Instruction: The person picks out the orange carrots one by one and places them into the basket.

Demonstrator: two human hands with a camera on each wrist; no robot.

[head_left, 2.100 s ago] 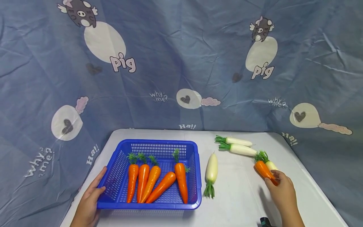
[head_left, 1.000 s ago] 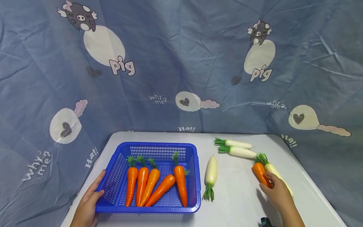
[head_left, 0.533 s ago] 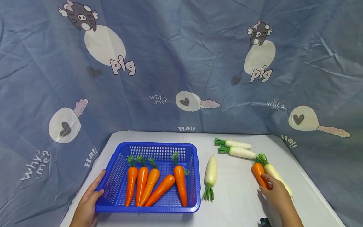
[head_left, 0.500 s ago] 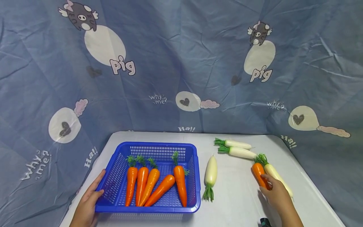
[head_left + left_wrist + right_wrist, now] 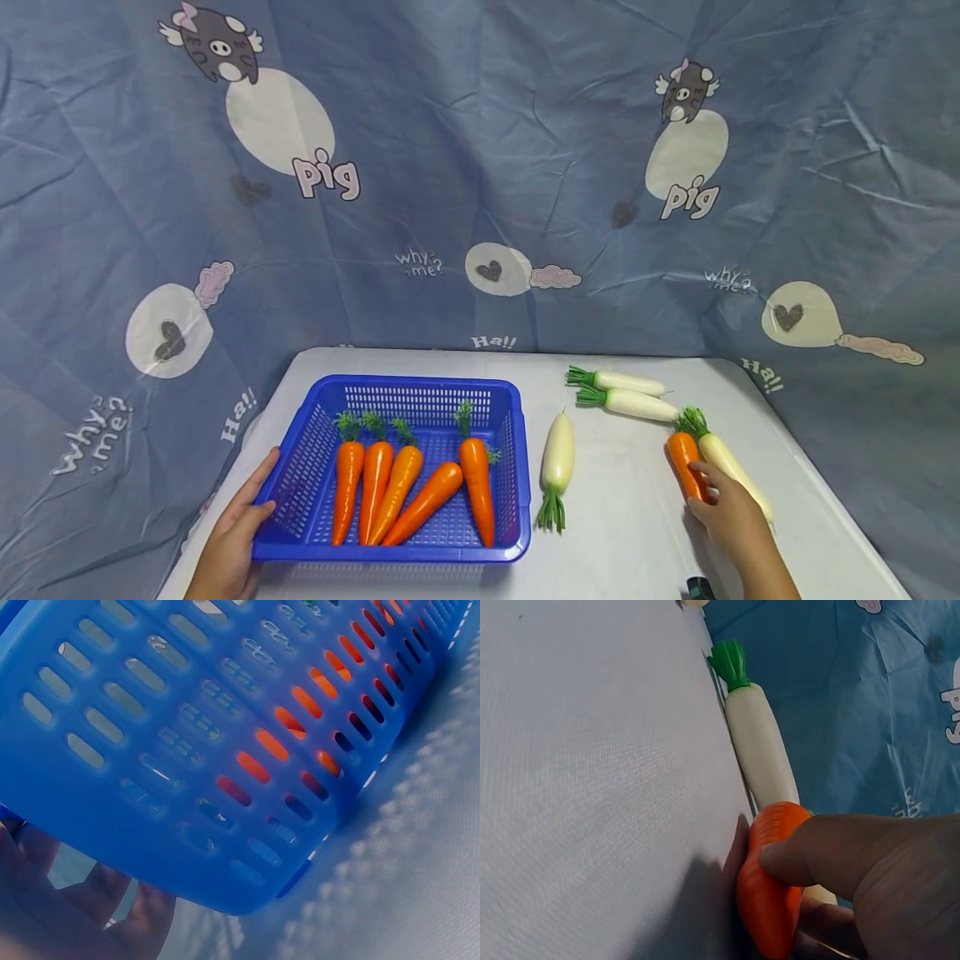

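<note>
In the head view, my left hand [image 5: 231, 527] holds the left side of a blue plastic basket [image 5: 392, 553], thumb at the rim. Its fingers [image 5: 96, 896] touch the basket's edge in the left wrist view. Several orange carrots [image 5: 427, 502] with green tops lie in the basket. At the right of the table, my right hand [image 5: 735, 517] pinches another carrot [image 5: 684, 462]; the thumb presses its near side in the right wrist view. That carrot lies alongside a white radish [image 5: 722, 458] with a green top, partly behind the hand.
Two white radishes [image 5: 637, 403] lie side by side at the table's back right. Another radish [image 5: 558, 454] lies beside the basket, leaves towards me. A blue printed cloth [image 5: 405, 192] hangs behind the white table [image 5: 622, 533]. A dark object [image 5: 701, 588] shows at the bottom edge.
The carrot in my right hand has moved left and down from against the radish, uncovering more of it. The right hand has shifted slightly left. My left hand and the basket stay put.
</note>
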